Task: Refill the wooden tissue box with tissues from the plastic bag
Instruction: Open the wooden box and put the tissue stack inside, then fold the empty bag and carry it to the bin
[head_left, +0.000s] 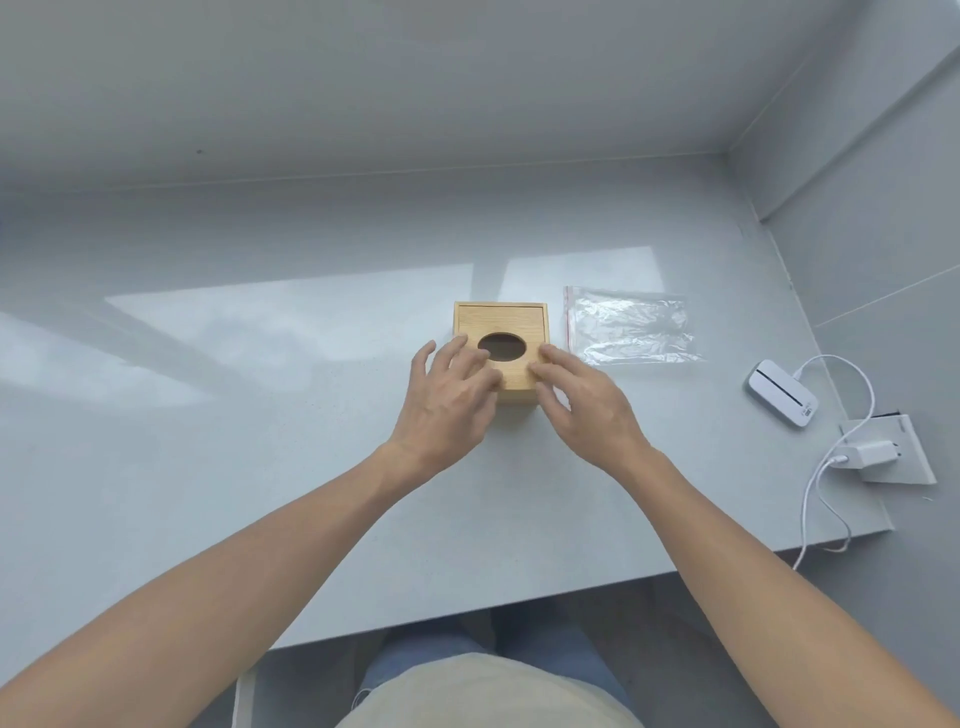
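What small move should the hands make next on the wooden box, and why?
Probably slide the lid open. Both hands, left and right, rest their fingers on the lid of the wooden box, which looks shut, and the hole shows dark, with no tissue visible.

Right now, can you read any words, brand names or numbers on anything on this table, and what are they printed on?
No text here can be read.
White device: a small dark marking near its lower end, too small and blurred to read.
Wooden box: no lettering visible.
Plastic bag: clear with a red strip, no print visible.
Charger: no legible marking.
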